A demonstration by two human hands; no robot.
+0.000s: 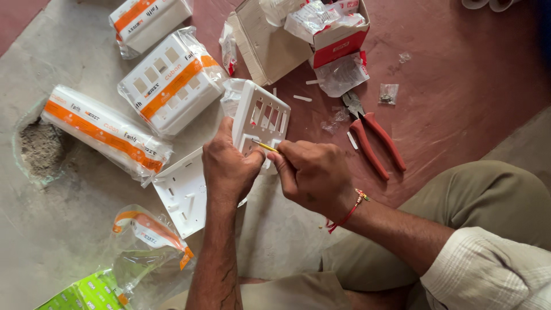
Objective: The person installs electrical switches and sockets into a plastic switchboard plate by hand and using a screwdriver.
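The left hand (229, 166) holds a white switch plate frame (261, 117) upright on the floor (86, 201), its grip clenched around the frame's lower edge. The right hand (313, 172) pinches a thin yellow-handled tool (267, 147), its tip touching the frame near a cut-out. A flat white back plate (183, 192) lies under the left wrist. Red-handled pliers (373, 135) rest just right of the frame. Wrapped plates with orange bands (172, 80) lie to the left, an open cardboard box (304, 34) beyond.
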